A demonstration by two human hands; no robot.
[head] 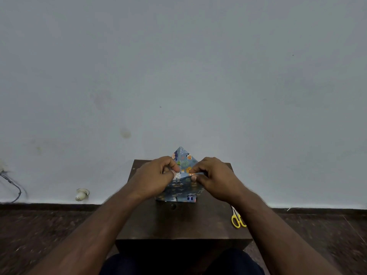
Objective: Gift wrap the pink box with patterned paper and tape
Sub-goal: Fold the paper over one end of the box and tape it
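Note:
A box covered in blue patterned paper (179, 192) stands on a small dark brown table (182, 223). No pink shows; the paper hides the box. At the far end a triangular paper flap (183, 156) stands up in a point. My left hand (154, 179) pinches the paper at the flap's left base with curled fingers. My right hand (215, 178) pinches the paper at the flap's right base. Both hands rest on top of the box. No tape is in view.
Yellow-handled scissors (237, 219) lie on the table's right side, partly under my right forearm. A pale wall rises right behind the table. A white object (81, 194) and cables (14, 187) lie on the dark floor at the left.

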